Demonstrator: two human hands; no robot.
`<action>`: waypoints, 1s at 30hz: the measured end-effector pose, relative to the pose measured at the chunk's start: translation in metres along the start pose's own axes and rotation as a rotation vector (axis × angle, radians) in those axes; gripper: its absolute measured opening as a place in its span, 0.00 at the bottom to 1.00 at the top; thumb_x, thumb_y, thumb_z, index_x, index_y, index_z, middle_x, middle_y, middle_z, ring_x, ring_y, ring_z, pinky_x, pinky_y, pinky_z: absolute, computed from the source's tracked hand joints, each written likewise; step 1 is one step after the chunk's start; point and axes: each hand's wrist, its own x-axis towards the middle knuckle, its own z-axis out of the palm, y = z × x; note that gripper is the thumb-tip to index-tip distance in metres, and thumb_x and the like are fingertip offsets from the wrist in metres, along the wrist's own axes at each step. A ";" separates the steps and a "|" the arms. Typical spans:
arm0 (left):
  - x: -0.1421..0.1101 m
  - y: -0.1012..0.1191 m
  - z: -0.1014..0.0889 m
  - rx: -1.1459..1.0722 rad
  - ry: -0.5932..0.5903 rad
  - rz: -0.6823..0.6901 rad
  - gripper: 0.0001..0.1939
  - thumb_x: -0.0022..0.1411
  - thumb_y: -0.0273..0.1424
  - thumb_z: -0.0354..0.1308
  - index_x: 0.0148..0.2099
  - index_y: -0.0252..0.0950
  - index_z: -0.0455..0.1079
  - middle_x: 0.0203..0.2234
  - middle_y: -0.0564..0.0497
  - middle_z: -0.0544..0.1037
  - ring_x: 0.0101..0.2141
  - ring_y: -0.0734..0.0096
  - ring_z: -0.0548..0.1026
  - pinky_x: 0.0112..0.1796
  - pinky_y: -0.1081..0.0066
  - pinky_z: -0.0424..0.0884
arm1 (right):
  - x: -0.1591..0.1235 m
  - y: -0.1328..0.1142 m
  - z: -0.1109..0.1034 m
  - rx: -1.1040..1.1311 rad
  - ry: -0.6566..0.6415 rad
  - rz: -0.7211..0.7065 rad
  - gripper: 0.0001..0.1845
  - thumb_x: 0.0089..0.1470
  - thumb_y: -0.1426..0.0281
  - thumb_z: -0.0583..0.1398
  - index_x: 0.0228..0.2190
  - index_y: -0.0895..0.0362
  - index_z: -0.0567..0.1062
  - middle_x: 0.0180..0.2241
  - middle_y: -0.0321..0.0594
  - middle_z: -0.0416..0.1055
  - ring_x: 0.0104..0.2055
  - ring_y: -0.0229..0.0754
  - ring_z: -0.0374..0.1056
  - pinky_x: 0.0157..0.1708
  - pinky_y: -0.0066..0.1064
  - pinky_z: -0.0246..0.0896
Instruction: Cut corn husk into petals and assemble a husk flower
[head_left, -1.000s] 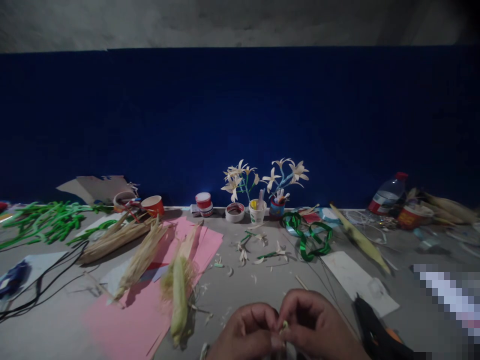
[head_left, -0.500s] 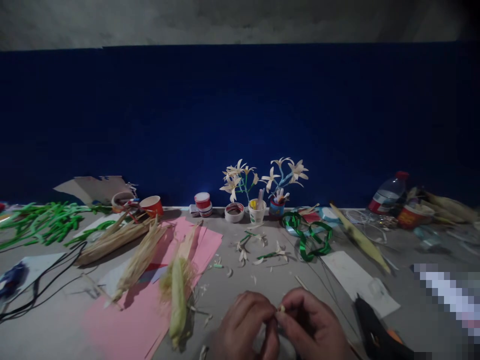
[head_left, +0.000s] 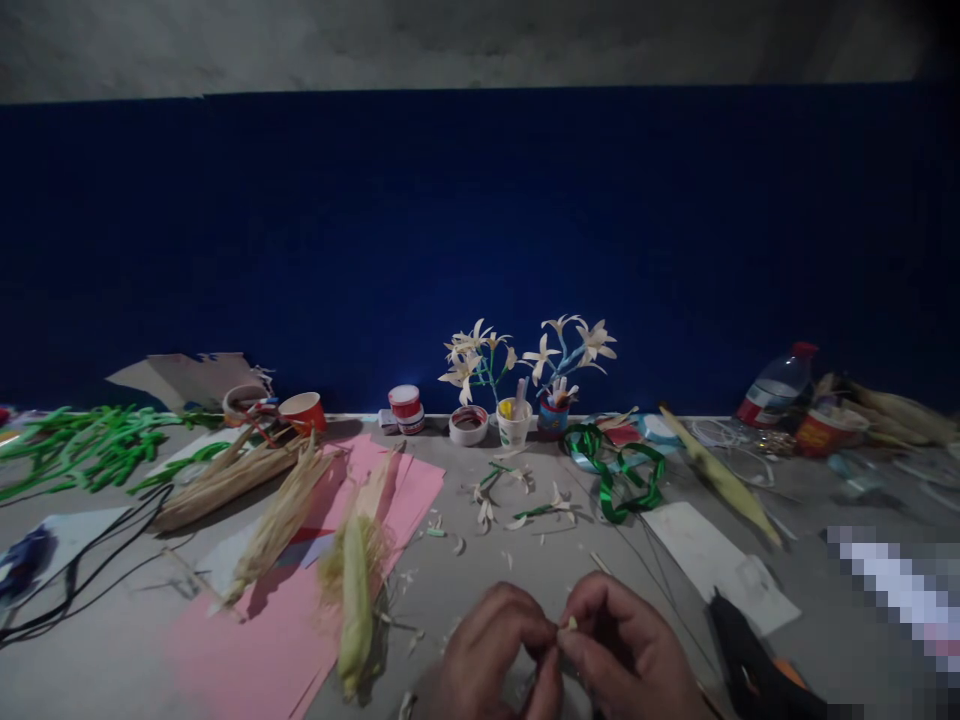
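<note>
At the front of the table my left hand (head_left: 501,645) and my right hand (head_left: 626,648) meet fingertip to fingertip. A small pale yellowish piece (head_left: 572,623) shows between the thumb and forefinger of the right hand, its shape mostly hidden. The left fingers are pinched against the right fingertips; what they grip is covered. Just beyond lie small white flowers on green stems (head_left: 536,510) and scattered pale husk scraps (head_left: 459,545). A black glue gun (head_left: 750,655) rests right of my right hand.
Corn husks (head_left: 356,610) lie on pink paper (head_left: 262,640) at left, near green fuzzy stems (head_left: 97,440). Husk flowers (head_left: 472,360) stand in a paper cup (head_left: 514,425). Green ribbon (head_left: 630,485), white card (head_left: 720,560) and a plastic bottle (head_left: 780,385) are on the right.
Both hands have shifted very slightly to the right, still pinched together. The pale piece sits a little further right and lower. Everything else on the table stays put.
</note>
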 end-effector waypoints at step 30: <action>-0.005 0.001 0.002 -0.608 -0.095 -0.450 0.09 0.63 0.35 0.57 0.33 0.36 0.69 0.29 0.49 0.72 0.33 0.67 0.71 0.37 0.69 0.66 | -0.003 0.005 0.008 0.075 0.093 0.046 0.26 0.37 0.49 0.70 0.21 0.57 0.71 0.19 0.28 0.57 0.24 0.34 0.49 0.24 0.24 0.47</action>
